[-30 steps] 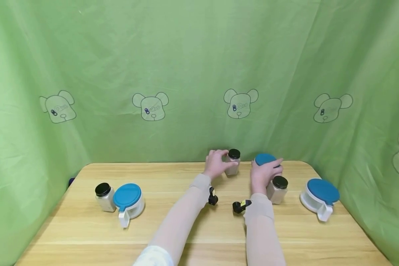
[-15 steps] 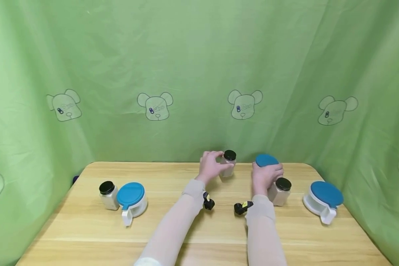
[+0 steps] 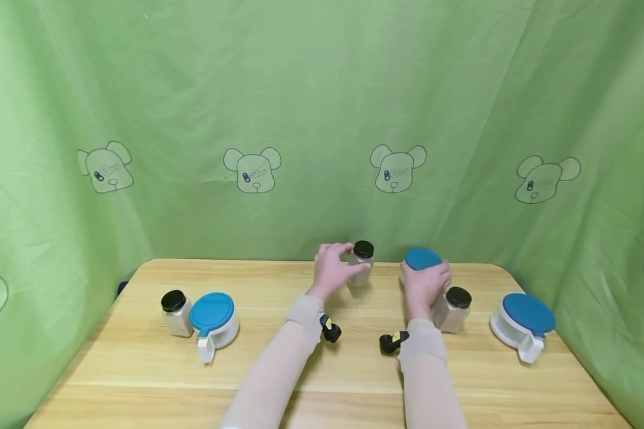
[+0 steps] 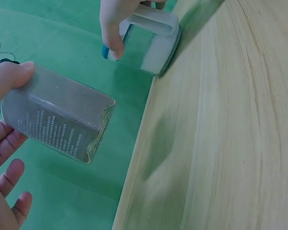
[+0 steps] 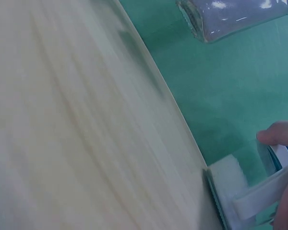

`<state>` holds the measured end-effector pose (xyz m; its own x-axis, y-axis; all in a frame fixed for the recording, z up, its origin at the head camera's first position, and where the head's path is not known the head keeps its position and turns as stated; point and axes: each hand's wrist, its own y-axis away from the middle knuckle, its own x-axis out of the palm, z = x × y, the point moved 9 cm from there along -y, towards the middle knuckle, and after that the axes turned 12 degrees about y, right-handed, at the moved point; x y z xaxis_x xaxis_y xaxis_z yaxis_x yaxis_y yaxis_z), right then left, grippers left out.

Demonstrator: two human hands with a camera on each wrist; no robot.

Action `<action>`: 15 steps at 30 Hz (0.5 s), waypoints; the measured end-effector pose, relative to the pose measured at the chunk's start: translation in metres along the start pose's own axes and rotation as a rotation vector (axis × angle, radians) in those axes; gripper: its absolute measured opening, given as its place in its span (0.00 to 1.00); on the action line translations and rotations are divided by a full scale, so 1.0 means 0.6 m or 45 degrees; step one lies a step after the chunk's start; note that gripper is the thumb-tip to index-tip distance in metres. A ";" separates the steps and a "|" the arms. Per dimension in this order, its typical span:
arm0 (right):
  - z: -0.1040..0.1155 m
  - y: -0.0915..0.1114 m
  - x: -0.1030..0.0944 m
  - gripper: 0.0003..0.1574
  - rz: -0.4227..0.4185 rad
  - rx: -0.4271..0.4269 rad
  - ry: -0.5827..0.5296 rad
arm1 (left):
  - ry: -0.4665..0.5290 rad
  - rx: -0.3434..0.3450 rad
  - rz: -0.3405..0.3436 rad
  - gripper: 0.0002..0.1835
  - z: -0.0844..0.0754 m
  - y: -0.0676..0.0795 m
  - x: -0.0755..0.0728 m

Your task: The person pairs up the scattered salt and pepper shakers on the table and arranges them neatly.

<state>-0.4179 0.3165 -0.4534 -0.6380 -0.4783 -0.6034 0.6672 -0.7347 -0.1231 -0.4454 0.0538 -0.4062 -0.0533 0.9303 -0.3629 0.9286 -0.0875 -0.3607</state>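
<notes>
My left hand (image 3: 333, 271) pinches a square clear jar (image 4: 57, 110) with a black screw lid between thumb and fingers. The jar holds pale powder and hangs above the table's back edge, its base apart from the wood in the left wrist view. My right hand (image 3: 426, 287) grips a round blue-lidded canister (image 3: 421, 258) at the back right, thumb by the lid. White contents fill the lower part of this canister (image 5: 228, 184), and its base sits low at the table surface. A second black-lidded jar (image 3: 452, 313) stands just right of the right wrist.
At the left, a black-lidded jar (image 3: 177, 316) stands against a blue-lidded canister (image 3: 214, 316) with a white handle. Another blue-lidded canister (image 3: 526, 322) is near the table's right edge. A green curtain (image 3: 322, 119) rises behind the wooden table (image 3: 279, 381).
The left hand has carried its jar to the left. The right hand and its canister have shifted slightly left, away from the jar beside them. The head view has turned a little.
</notes>
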 end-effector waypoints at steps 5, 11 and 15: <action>0.008 0.006 0.001 0.68 0.077 -0.048 0.026 | 0.013 -0.007 -0.033 0.38 0.003 0.007 -0.012; 0.021 0.014 -0.008 0.70 0.085 -0.123 0.065 | 0.012 -0.041 -0.027 0.38 0.011 0.015 -0.016; 0.027 0.021 -0.011 0.70 0.110 -0.160 0.070 | 0.001 -0.028 -0.019 0.38 0.011 0.021 -0.019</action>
<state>-0.4114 0.3027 -0.4379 -0.5565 -0.5073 -0.6580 0.7637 -0.6242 -0.1646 -0.4356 0.0397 -0.4119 -0.0671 0.9318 -0.3568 0.9356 -0.0655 -0.3470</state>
